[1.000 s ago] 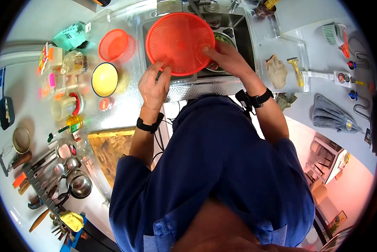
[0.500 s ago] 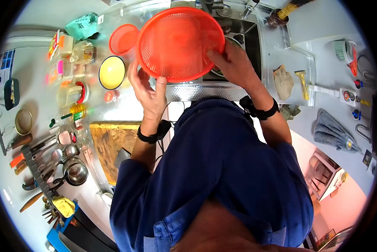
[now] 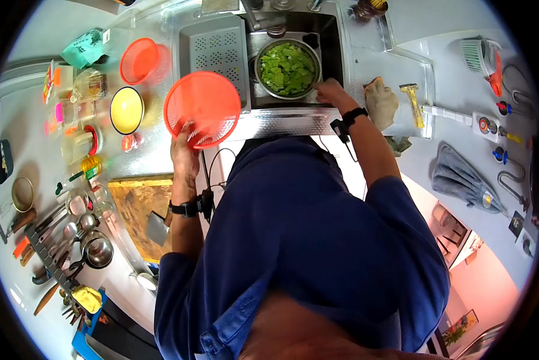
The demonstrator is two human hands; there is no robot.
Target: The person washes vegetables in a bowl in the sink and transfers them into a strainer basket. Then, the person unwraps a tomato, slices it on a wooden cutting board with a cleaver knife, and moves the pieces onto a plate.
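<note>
1. Left hand (image 3: 185,155) grips the red colander (image 3: 202,110) near the front edge of the worktop (image 3: 152,155).
2. Right hand (image 3: 334,94), fingers bunched, is beside the bowl (image 3: 264,87) of greens (image 3: 287,67) (contact unclear), at the front right corner of the sink (image 3: 332,51).

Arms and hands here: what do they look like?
The left hand and right hand are bare. Dark blue sleeves end near the elbows. A black strap with a small black module circles each wrist; thin dark cables show nearby.

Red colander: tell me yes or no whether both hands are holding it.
No, only the left hand holds the red colander, while the right hand is at the metal bowl of leafy greens.
</note>
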